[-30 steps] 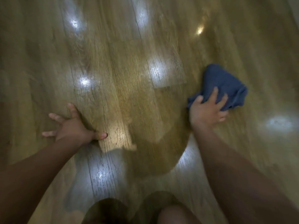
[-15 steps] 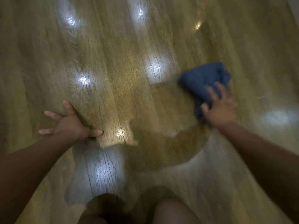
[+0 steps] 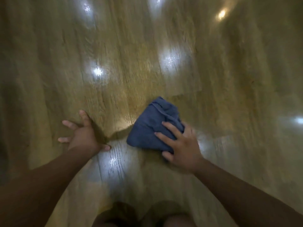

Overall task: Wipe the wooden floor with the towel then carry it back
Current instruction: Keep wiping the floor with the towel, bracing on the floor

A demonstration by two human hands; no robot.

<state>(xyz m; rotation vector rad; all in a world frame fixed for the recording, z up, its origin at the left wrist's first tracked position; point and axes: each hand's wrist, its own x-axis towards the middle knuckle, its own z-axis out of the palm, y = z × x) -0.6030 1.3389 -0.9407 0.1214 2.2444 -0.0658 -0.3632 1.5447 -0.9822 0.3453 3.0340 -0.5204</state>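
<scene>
Left hand lay flat on the wooden floor, fingers splayed and straight, grasping nothing. Right hand pressed down on the bunched blue towel, fingers spread straight across its near right part, thumb along its near edge; released, not clenched. Towel sat on the floor just right of the left hand, not touching it. Bright light reflections dotted the boards. Picture motion-blurred.

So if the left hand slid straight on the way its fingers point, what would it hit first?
Nothing, seemingly: the left hand points up the wooden floor, bare apart from glare spots. The towel lies off to its right.
</scene>
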